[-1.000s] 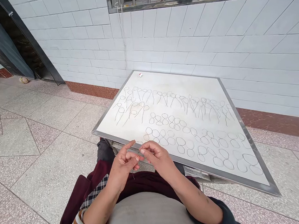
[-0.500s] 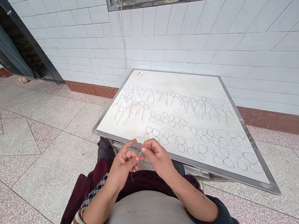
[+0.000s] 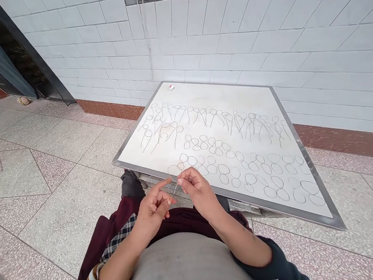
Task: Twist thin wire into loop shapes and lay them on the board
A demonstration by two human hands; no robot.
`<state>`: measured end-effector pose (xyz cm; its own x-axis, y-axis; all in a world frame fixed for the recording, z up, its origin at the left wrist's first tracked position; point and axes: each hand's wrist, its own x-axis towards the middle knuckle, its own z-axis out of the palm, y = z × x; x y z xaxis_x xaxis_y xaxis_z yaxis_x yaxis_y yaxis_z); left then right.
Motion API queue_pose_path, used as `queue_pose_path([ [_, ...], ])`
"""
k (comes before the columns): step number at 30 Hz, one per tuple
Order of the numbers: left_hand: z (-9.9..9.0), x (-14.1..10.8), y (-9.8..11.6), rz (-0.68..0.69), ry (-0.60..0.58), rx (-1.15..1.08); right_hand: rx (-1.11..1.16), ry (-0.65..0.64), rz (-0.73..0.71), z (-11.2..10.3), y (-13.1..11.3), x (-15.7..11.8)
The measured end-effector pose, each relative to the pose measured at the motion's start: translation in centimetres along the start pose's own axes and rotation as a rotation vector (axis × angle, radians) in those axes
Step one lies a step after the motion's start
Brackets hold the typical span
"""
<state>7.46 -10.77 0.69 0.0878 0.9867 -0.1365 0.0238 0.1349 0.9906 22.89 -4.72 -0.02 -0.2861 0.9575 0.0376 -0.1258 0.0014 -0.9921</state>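
Note:
My left hand (image 3: 154, 205) and my right hand (image 3: 197, 191) meet over my lap, just in front of the white table (image 3: 217, 96). Between their fingertips runs a thin wire (image 3: 175, 188), pinched by both hands; its upper end forms a loop at the table's near edge. On the table lie several bent wire loops (image 3: 252, 173) in rows near me. Farther back lie several wire loops with long stems (image 3: 208, 115).
The table has a metal rim (image 3: 298, 214) and stands against a white tiled wall (image 3: 248, 49). A small red and white object (image 3: 171, 87) lies at the table's far left corner. A dark doorway (image 3: 12, 59) is at the left. Terrazzo floor (image 3: 38, 174) surrounds the table.
Both hands have risen slightly toward the table edge. My right hand has pulled the wire upward, away from my left fingers, and the loop now shows over the table's rim.

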Motion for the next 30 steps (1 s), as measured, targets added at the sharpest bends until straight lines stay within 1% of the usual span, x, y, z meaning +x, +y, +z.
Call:
queue_pose_path([
  [5,0.2,-0.8,-0.4,0.008,0.016,0.092,-0.020,0.008,0.004,-0.2,0.3,0.1],
  [9,0.1,-1.5,-1.1,0.008,0.022,0.093,-0.018,0.033,-0.008,-0.7,0.4,0.4],
  [14,0.3,-2.3,-1.6,0.035,0.040,0.129,-0.030,0.019,-0.007,-0.8,0.3,0.5],
  [17,-0.3,-2.4,-2.1,0.004,-0.017,0.166,-0.036,0.048,-0.013,-0.9,0.1,0.5],
  [20,-1.9,-2.0,-2.3,-0.068,-0.100,0.208,-0.060,0.114,-0.058,-1.5,-0.5,0.6],
  [21,-2.5,-1.7,-2.1,-0.071,-0.090,0.224,-0.069,0.120,-0.078,-1.7,-0.8,0.6],
  [22,-3.1,-1.3,-1.8,-0.060,-0.048,0.230,-0.075,0.107,-0.092,-1.8,-1.1,0.6],
  [24,-3.8,-0.5,-0.8,-0.013,0.079,0.182,-0.084,0.046,-0.089,-1.8,-1.7,0.4],
  [25,-3.8,-0.1,-0.1,0.003,0.122,0.126,-0.086,0.016,-0.080,-1.7,-1.8,0.3],
  [27,-3.1,0.7,1.3,0.025,0.149,-0.015,-0.086,-0.010,-0.071,-1.2,-2.1,0.1],
  [30,-1.3,1.6,2.7,0.023,0.082,-0.184,-0.092,0.001,-0.097,-0.5,-2.2,-0.2],
])
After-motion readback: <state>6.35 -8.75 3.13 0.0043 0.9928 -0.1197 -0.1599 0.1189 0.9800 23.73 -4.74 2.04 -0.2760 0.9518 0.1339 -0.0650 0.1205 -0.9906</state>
